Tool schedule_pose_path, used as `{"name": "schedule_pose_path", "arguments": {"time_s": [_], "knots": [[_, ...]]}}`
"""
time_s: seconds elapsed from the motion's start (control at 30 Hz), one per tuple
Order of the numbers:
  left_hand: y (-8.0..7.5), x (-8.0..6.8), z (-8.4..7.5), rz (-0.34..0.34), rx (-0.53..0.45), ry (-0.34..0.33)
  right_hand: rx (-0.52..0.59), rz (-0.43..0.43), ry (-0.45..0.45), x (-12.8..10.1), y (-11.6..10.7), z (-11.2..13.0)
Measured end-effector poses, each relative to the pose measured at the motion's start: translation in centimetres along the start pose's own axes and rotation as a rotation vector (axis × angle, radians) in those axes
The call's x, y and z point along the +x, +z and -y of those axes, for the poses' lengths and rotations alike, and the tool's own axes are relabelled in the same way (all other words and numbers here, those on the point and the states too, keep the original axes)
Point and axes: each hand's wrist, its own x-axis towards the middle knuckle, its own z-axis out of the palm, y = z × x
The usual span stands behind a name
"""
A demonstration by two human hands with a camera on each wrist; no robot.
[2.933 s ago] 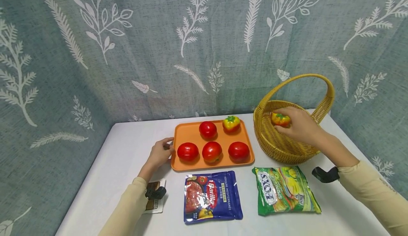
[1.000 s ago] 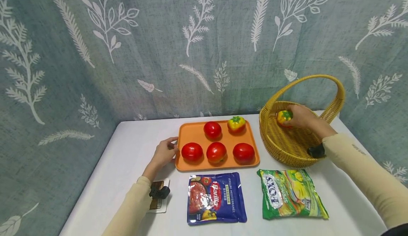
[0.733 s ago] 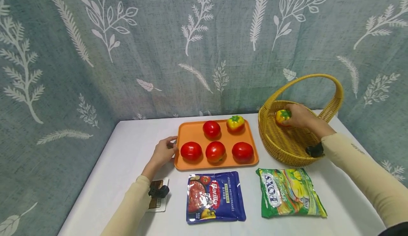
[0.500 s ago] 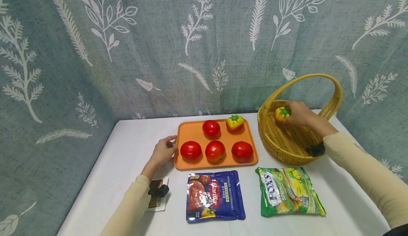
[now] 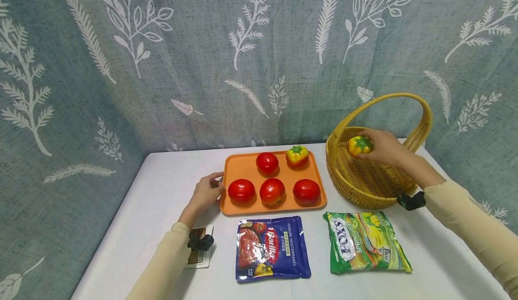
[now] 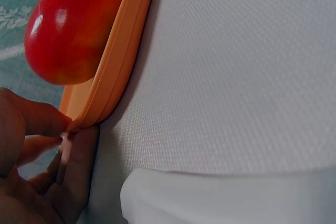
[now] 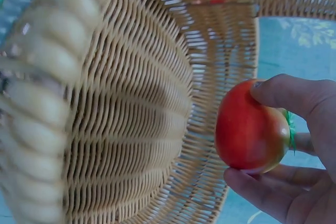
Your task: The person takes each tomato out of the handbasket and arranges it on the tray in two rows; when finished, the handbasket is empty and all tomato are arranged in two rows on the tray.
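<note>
Yellow tomato hovering over the basket

Right hand grips the yellow tomato just above the basket bowl; left hand pinches the tray edge.

We see bare tabletop left of the tray; the basket's handle arches over its mouth.
</note>
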Motion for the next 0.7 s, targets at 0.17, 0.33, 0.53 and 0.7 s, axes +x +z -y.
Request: {"name": "schedule_pose_path", "arguments": {"time_s": [0.17,0.33,0.53,0.7], "knots": [[0.0,0.0,-0.1,0.001,0.002,0.002,0.01,-0.045,-0.017,-1.4,-0.2,0.7],[0.1,0.0,0.0,0.002,0.007,0.005,0.026,-0.061,-0.025,-2.9,-0.4,1.5],[0.1,0.0,0.0,-0.005,0.016,0.013,0.031,-0.106,-0.079,-4.3,-0.4,2.0],[0.1,0.0,0.0,0.0,0.003,0.014,0.048,-0.131,-0.094,-5.1,-0.5,2.7]]}}
